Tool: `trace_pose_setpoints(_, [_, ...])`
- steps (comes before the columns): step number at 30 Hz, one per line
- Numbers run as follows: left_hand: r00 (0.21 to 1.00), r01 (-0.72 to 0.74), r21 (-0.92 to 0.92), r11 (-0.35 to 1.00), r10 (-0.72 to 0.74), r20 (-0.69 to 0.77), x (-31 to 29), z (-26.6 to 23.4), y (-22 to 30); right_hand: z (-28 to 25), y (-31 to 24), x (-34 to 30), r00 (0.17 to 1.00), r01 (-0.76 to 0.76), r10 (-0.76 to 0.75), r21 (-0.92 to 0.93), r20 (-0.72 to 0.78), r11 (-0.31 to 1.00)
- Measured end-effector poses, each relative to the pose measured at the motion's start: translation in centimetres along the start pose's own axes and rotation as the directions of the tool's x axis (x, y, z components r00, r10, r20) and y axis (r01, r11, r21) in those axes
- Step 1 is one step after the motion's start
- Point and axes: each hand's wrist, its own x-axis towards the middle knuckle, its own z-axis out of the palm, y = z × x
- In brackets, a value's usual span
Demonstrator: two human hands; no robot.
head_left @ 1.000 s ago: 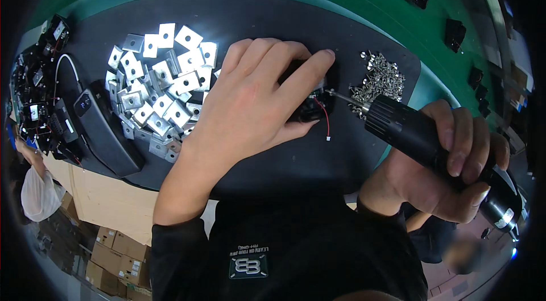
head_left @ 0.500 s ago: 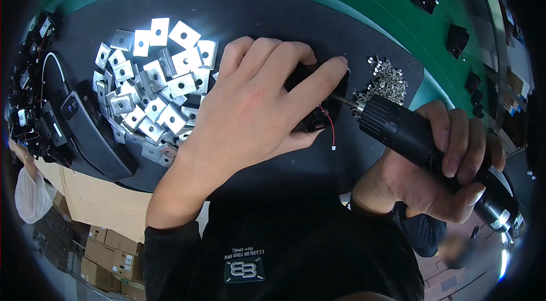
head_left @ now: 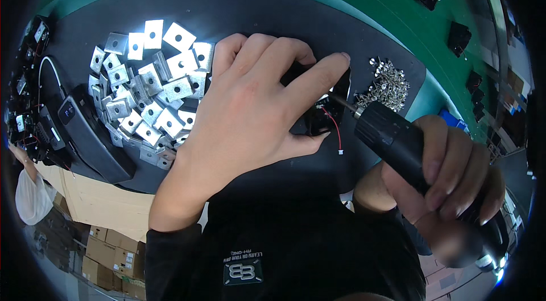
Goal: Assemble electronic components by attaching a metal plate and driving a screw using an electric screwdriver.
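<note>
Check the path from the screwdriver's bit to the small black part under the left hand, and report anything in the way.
Nothing visible blocks it. The electric screwdriver in the right hand has its bit at the small black part, which the left hand pins down. The red wire hangs just below the bit.

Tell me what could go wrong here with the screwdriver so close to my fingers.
The driver bit meets the small black part right beside the left hand fingertips, so a slip might jab them. The part's thin red wire lies loose by the tip and could get snagged. The right hand holds the electric screwdriver at a slant, which may cam the bit out.
</note>
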Motion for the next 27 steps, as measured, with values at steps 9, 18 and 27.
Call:
trace_pose_setpoints(9, [1.000,-0.027,0.037,0.999,0.027,-0.015,-0.3,0.2,-0.1,-1.4,0.2,2.3,0.889,-0.168,0.152,-0.001,0.432,0.986])
trace_pose_setpoints(18, [0.999,-0.034,0.016,0.999,0.035,-0.018,-0.5,0.4,0.1,-0.8,-1.6,0.7,0.983,-0.053,0.067,-0.086,0.170,0.995])
trace_pose_setpoints(27, [0.997,-0.044,0.013,0.999,0.044,-0.056,-0.8,0.6,0.0,-6.4,-2.1,0.4,0.985,0.171,-0.167,-0.163,0.037,0.972])
